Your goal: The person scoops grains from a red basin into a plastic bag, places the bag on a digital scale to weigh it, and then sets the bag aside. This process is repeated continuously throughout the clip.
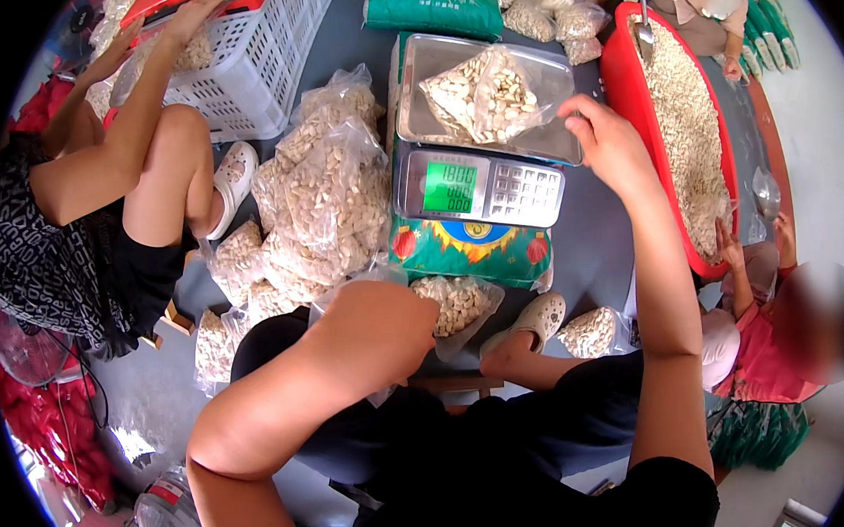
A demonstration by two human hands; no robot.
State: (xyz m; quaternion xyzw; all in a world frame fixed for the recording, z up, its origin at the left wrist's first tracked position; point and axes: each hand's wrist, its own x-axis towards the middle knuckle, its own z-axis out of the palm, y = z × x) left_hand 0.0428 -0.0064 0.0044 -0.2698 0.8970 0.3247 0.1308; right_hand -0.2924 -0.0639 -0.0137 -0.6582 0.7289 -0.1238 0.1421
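Observation:
A clear plastic bag of pale flat seeds (480,98) lies on the metal pan (412,124) of a digital scale with a green lit display. My right hand (604,137) is at the pan's right edge, thumb and index finger apart beside the bag's loose end; whether they touch the plastic is unclear. The scale stands on a green printed sack (480,252). Low in front of me my left hand (389,324) is bent inward, its fingers mostly hidden, with clear plastic showing around it. Just beyond it sits another bag of seeds (458,305).
Filled bags (322,204) are heaped left of the scale. A white plastic crate (255,77) stands at upper left beside a seated person. At right is a long red tub (683,120) of seeds with a metal scoop (644,35); other people sit near it.

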